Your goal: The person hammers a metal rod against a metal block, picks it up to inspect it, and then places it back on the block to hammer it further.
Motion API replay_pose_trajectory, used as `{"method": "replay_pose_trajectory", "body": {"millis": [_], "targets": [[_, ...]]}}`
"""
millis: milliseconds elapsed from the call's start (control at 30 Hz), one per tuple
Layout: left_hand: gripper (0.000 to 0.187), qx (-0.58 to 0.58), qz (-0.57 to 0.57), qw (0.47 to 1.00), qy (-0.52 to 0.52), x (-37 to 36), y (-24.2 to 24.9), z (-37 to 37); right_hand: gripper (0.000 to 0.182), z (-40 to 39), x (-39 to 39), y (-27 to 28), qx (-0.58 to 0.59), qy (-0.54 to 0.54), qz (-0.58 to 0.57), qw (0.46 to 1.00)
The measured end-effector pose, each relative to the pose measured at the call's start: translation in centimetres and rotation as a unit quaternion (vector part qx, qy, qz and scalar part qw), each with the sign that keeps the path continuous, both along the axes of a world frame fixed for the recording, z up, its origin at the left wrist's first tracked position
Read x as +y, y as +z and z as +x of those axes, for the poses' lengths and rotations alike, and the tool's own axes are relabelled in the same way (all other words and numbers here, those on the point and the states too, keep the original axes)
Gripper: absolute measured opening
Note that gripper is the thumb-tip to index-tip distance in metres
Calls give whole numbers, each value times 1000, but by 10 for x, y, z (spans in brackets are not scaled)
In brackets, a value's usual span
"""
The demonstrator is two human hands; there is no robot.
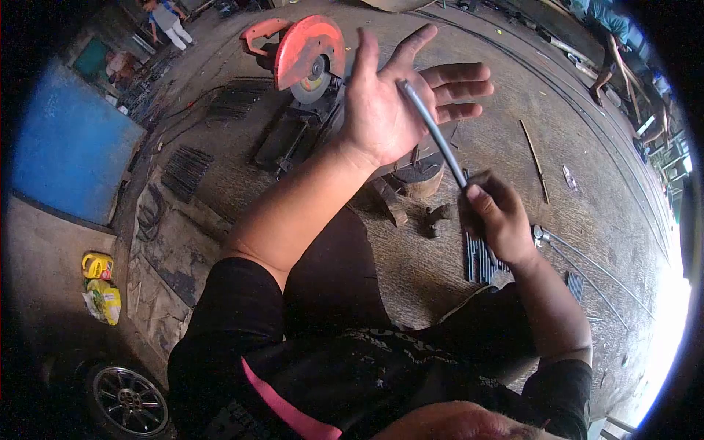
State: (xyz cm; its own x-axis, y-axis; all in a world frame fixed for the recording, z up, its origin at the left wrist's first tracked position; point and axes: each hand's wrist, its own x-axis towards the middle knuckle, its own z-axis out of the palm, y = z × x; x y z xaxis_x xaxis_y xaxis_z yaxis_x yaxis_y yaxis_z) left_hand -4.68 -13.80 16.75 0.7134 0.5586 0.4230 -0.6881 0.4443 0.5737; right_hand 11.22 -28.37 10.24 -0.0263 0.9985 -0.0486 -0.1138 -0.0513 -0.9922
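My right hand (499, 216) is closed around the lower end of a short grey metal rod (442, 143). The rod slants up and left, and its far tip lies against the palm of my left hand (396, 103). That left hand is stretched out with the palm up and the fingers spread, not gripping the rod. Below my right hand, a group of similar short metal rods (475, 262) lies on the floor, partly covered by the hand and forearm. A cut-off saw (312, 55) with a red guard and a grey disc stands just left of my left hand.
A wooden stump (422, 180) and a dark metal block (438, 221) are on the floor ahead. Bundles of dark bars (187, 170) lie left. A thin stick (535, 161) and long rods (594, 275) lie right. Other people (170, 22) are at the far edges.
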Motion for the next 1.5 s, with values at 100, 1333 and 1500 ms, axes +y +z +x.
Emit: {"method": "replay_pose_trajectory", "body": {"millis": [100,1333,1500], "targets": [[55,10,54,998,-27,42,-32,3,17,5,0,12,83,10,21,996],[82,71,-88,992,63,39,-31,-4,24,-12,60,-32,-176,-109,69,976],[83,86,-40,989,114,43,-32,-7,21,-17,54,-23,-213,-128,96,964]]}}
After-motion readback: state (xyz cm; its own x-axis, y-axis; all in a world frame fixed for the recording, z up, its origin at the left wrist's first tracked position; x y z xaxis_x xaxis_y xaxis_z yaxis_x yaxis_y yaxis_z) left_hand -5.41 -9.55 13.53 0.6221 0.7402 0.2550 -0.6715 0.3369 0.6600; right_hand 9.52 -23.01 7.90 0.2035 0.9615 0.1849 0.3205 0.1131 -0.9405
